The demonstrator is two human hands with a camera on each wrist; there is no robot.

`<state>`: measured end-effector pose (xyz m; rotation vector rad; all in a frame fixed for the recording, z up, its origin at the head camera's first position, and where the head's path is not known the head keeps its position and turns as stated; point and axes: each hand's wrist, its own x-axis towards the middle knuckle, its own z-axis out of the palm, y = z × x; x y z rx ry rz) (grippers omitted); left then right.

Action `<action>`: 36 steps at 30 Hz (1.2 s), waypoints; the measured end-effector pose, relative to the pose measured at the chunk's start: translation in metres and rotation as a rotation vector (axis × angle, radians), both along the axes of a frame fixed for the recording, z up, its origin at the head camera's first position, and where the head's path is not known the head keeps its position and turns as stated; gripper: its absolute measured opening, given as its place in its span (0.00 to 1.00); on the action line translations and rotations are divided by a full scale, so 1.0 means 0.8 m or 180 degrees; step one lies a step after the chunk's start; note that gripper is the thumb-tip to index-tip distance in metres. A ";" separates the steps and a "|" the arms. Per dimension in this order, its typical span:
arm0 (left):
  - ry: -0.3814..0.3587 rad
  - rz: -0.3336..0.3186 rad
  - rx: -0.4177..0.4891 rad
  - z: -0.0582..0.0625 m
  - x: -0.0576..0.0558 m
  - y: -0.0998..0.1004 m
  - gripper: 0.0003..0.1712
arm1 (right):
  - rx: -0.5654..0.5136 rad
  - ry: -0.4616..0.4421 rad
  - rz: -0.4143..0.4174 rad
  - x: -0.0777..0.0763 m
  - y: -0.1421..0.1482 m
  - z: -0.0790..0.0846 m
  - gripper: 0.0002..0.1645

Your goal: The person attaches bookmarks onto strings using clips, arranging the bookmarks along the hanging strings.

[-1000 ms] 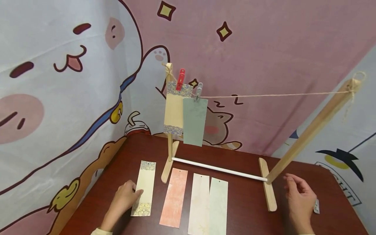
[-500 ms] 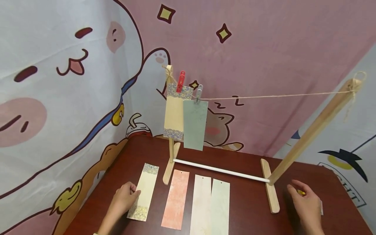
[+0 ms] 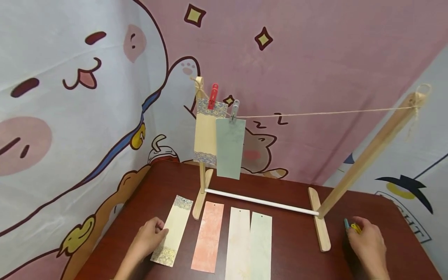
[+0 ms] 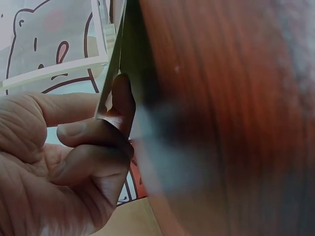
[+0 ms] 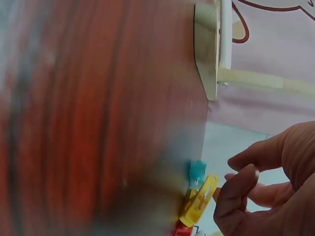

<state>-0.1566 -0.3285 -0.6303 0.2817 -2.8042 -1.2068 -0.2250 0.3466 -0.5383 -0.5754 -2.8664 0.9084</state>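
Observation:
My left hand (image 3: 147,235) pinches the left edge of a cream paper bookmark (image 3: 174,229) with lace-pattern ends, which slants on the table. In the left wrist view the bookmark (image 4: 109,83) is between thumb and fingers (image 4: 123,96). At the right side my right hand (image 3: 368,245) is low over a small group of clothespins, fingers loosely bent. A yellow clothespin (image 5: 199,200) lies right at its fingertips, beside a teal clothespin (image 5: 198,171) and a red one (image 5: 183,230). Thumb and forefinger have nothing between them.
A wooden stand (image 3: 371,155) carries a string (image 3: 322,113). A red clothespin (image 3: 212,96) and a clear one (image 3: 235,110) hold a lace-patterned card (image 3: 205,134) and a green card (image 3: 230,149). Orange (image 3: 208,237), pale pink (image 3: 238,245) and light green (image 3: 261,247) bookmarks lie in front.
The cream bookmark has turned, its top swinging right and its lower end left, with my left hand on it. My right hand has moved right and lower; teal and yellow clothespins now show.

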 end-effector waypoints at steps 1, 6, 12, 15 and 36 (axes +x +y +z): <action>0.0010 -0.0004 -0.0007 -0.002 -0.001 -0.001 0.10 | 0.0034 0.0011 -0.0003 0.000 0.001 0.001 0.28; 0.0054 -0.0045 -0.0015 -0.007 -0.003 -0.003 0.11 | 0.0200 -0.0073 -0.0016 0.000 0.007 0.001 0.27; 0.0069 -0.0065 0.0113 -0.006 0.001 0.000 0.12 | 0.0307 -0.0053 0.0105 -0.004 0.007 0.001 0.21; -0.0003 -0.0020 0.0171 -0.002 0.002 0.001 0.12 | 0.0359 0.0020 0.0200 -0.006 0.007 0.004 0.18; -0.0084 -0.0202 0.0892 0.131 0.045 0.063 0.10 | 0.0531 -0.0056 0.0256 -0.001 0.014 0.000 0.13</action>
